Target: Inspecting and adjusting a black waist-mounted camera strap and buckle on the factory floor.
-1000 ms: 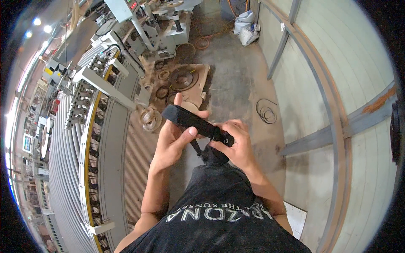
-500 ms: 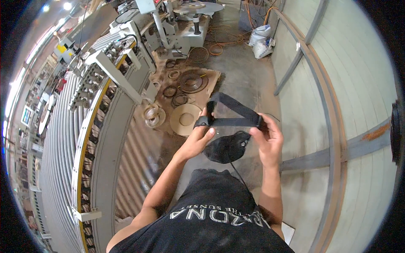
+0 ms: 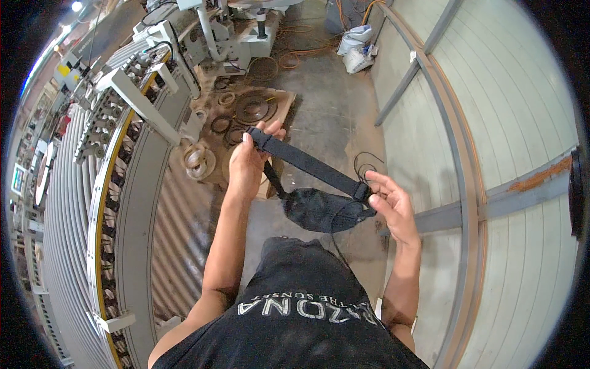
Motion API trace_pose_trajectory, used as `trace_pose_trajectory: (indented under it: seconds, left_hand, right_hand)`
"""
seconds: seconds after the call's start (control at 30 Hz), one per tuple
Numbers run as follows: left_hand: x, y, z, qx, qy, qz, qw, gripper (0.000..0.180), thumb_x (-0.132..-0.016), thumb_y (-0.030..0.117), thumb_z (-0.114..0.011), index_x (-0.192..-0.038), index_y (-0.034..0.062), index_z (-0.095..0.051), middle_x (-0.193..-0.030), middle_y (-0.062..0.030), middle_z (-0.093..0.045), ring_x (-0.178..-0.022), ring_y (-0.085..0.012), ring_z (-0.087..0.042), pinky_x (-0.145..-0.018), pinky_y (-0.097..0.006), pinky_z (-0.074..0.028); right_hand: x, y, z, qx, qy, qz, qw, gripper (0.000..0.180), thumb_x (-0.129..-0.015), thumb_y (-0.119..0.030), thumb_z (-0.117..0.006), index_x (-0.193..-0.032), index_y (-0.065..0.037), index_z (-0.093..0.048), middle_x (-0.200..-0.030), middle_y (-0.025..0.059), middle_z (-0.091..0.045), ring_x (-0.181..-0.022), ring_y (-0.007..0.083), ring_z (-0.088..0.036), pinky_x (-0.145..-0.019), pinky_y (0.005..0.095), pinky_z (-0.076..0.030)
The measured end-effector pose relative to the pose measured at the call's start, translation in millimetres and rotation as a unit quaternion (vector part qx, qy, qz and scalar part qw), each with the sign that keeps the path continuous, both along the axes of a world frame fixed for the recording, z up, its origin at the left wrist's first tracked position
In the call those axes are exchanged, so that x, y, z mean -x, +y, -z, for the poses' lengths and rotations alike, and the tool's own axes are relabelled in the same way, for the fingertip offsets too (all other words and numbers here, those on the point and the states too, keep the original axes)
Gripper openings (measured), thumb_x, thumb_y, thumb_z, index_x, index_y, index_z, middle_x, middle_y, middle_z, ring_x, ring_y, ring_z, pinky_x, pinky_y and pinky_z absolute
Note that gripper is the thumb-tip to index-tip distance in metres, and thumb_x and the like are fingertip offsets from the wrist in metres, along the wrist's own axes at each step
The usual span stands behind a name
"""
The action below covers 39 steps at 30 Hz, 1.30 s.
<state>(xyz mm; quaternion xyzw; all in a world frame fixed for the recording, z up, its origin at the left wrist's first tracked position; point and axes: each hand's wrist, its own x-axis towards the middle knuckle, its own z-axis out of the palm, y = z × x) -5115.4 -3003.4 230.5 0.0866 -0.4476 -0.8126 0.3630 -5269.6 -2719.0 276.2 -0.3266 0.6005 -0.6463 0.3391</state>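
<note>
A black waist bag [image 3: 319,211] hangs in front of my body, between and below my two hands. Its wide black strap [image 3: 312,167] stretches taut, slanting down from left to right. My left hand [image 3: 247,163] grips the upper end at a dark plastic buckle [image 3: 257,139], thumb on top and fingers curled behind. Lower down, my right hand [image 3: 396,209] pinches the other end by a black strap slider [image 3: 361,192], close to the bag's right corner. A thin black cord [image 3: 335,237] runs from the bag toward my shirt, and part of it loops beyond my right hand.
On my left stands a long machine [image 3: 101,246] with rollers and a yellow edge. Ahead on the floor, a brown sheet [image 3: 284,104] bears several rings and coils. White sacks [image 3: 357,52] and orange hoses [image 3: 295,58] lie farther off. A pale panelled wall [image 3: 522,111] rises on the right.
My left hand has moved left and up, pulling the folded strap out straight. My right hand has shifted slightly lower, and the bag now hangs more to the left. The view has turned slightly.
</note>
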Motion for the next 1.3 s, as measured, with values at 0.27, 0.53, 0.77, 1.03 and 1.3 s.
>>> trace_pose_trajectory:
  seconds: [0.27,0.53,0.77,1.03,1.3]
  left_hand:
    - [10,20,-6,-0.142,0.034,0.148,0.978,0.055,-0.105,0.050,-0.033,-0.152,0.0220,-0.028,-0.148,-0.0223,-0.046,-0.131,-0.0393,-0.051,-0.109,-0.048,-0.042]
    - [15,95,14,-0.055,0.021,0.280,0.958,0.128,-0.077,0.014,-0.085,-0.158,0.0278,0.013,-0.149,-0.0256,-0.043,-0.136,-0.0356,-0.047,-0.113,-0.046,-0.035]
    - [26,119,38,-0.031,0.022,0.226,0.973,0.127,-0.074,-0.002,-0.082,-0.159,0.0184,0.009,-0.133,-0.0162,-0.060,-0.122,-0.0230,-0.058,-0.105,-0.038,-0.045]
    - [34,101,27,-0.005,-0.003,0.157,0.988,0.112,-0.075,0.000,-0.083,-0.158,0.0037,-0.007,-0.114,-0.0197,-0.069,-0.103,-0.0227,-0.068,-0.093,-0.036,-0.053]
    - [32,79,32,-0.163,0.043,0.083,0.982,0.099,-0.082,0.012,-0.080,-0.154,0.0027,-0.013,-0.123,-0.0222,-0.064,-0.109,-0.0328,-0.067,-0.101,-0.044,-0.051]
  right_hand:
    - [-11,-9,24,0.008,-0.135,-0.059,0.989,0.042,-0.090,-0.001,-0.065,-0.131,0.004,-0.059,-0.115,0.0075,-0.067,-0.102,0.0121,-0.062,-0.094,0.0270,-0.047]
    - [-23,-43,51,0.055,-0.207,0.011,0.977,0.036,-0.084,0.002,-0.075,-0.115,-0.002,-0.056,-0.102,0.0070,-0.068,-0.096,0.0128,-0.064,-0.085,0.0255,-0.051]
    - [-26,-35,40,0.077,-0.226,0.110,0.965,0.039,-0.081,0.004,-0.076,-0.106,-0.010,-0.050,-0.090,0.0032,-0.065,-0.089,0.0115,-0.062,-0.086,0.0275,-0.048]
    - [-12,-18,42,0.105,-0.260,0.131,0.951,0.025,-0.090,0.000,-0.069,-0.107,-0.007,-0.052,-0.095,0.0024,-0.063,-0.091,0.0107,-0.060,-0.087,0.0266,-0.046]
    - [-22,-25,44,0.045,-0.205,0.096,0.973,0.024,-0.092,-0.002,-0.068,-0.113,-0.003,-0.057,-0.101,0.0005,-0.060,-0.095,0.0093,-0.057,-0.088,0.0237,-0.045]
